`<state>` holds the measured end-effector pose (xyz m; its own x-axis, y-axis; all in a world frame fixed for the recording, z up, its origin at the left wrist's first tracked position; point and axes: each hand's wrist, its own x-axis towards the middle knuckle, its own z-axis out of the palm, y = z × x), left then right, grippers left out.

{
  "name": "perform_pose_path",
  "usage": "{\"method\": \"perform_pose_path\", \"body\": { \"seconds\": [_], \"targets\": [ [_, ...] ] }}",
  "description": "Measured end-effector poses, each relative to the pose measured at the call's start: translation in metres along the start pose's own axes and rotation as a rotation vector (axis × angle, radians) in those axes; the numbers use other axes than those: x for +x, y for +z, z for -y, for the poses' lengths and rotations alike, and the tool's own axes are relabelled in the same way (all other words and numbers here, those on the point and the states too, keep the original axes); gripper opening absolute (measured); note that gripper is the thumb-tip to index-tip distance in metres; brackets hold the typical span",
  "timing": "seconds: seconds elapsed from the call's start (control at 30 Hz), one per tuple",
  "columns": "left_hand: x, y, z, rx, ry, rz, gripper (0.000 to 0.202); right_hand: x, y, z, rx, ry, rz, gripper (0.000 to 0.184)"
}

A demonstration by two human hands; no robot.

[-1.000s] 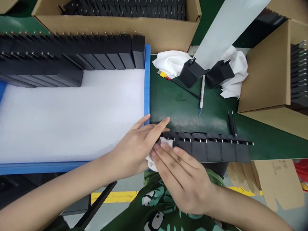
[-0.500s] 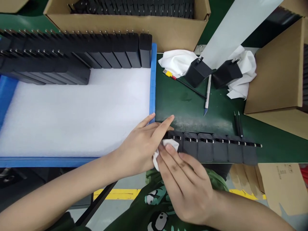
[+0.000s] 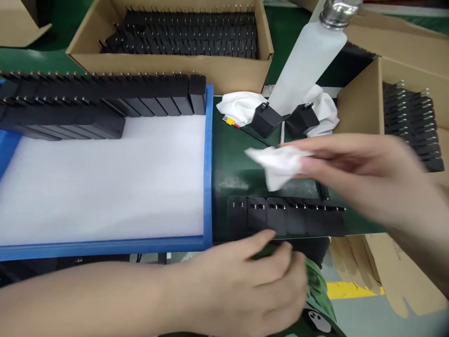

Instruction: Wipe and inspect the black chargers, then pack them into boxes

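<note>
A crumpled white wipe (image 3: 278,164) is pinched between the thumb and fingers of my right hand (image 3: 368,171), which is raised over the green table and blurred. Below it, a row of black plug adapters (image 3: 276,219) stands along the table's front edge, metal prongs showing. My left hand (image 3: 252,283) is just in front of that row, its fingers loosely bent and apart, with nothing seen in them. Its index fingertip overlaps the adapters' lower edge; whether it touches them I cannot tell.
A blue tray (image 3: 208,178) with white lining bears rows of adapters. Adapters fill a cardboard box (image 3: 231,72) behind and another box (image 3: 361,107) at right. Between them are a white bottle (image 3: 301,61), two loose adapters, a cable (image 3: 257,137), white cloths and a partly hidden knife (image 3: 282,132).
My right hand has lifted the wipe off the adapters, up and to the right. The left hand has moved down off the row's left end. The view has shifted.
</note>
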<state>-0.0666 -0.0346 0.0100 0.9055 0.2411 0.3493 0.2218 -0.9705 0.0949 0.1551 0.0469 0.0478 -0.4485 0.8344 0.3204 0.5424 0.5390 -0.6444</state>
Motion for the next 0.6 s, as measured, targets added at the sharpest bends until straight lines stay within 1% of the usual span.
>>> {"method": "perform_pose_path", "body": {
  "seconds": [0.03,0.07,0.13,0.2,0.27,0.33,0.4,0.5,0.53,0.57,0.6],
  "targets": [
    [0.013,0.009,-0.001,0.005,0.078,0.023,0.040,0.009,0.013,0.002,0.148,0.041,0.120,0.033],
    [0.025,0.018,-0.001,0.015,0.106,0.032,0.043,0.015,0.025,0.004,0.283,0.052,0.238,0.032],
    [0.044,0.035,0.005,0.038,0.101,0.057,0.047,0.024,0.045,0.006,0.446,0.024,0.451,0.033],
    [0.055,0.045,0.011,0.050,0.073,0.121,0.053,0.027,0.052,0.005,0.478,0.013,0.637,0.035],
    [0.057,0.049,0.015,0.029,0.048,0.180,0.063,0.029,0.047,0.001,0.421,0.012,0.738,0.037],
    [0.057,0.049,0.015,-0.013,0.017,0.184,0.069,0.028,0.035,-0.007,0.363,0.024,0.770,0.039],
    [0.055,0.048,0.012,-0.051,-0.016,0.177,0.069,0.025,0.021,-0.016,0.344,0.050,0.790,0.040],
    [0.054,0.049,0.007,-0.097,-0.060,0.195,0.070,0.013,0.000,-0.030,0.346,0.071,0.813,0.044],
    [0.054,0.050,0.005,-0.103,-0.075,0.196,0.071,0.007,-0.006,-0.034,0.312,0.073,0.794,0.044],
    [0.054,0.050,0.004,-0.108,-0.087,0.194,0.073,0.000,-0.013,-0.037,0.250,0.075,0.742,0.043],
    [0.054,0.051,0.003,-0.113,-0.097,0.189,0.073,-0.007,-0.021,-0.040,0.165,0.077,0.663,0.041]
  ]
}}
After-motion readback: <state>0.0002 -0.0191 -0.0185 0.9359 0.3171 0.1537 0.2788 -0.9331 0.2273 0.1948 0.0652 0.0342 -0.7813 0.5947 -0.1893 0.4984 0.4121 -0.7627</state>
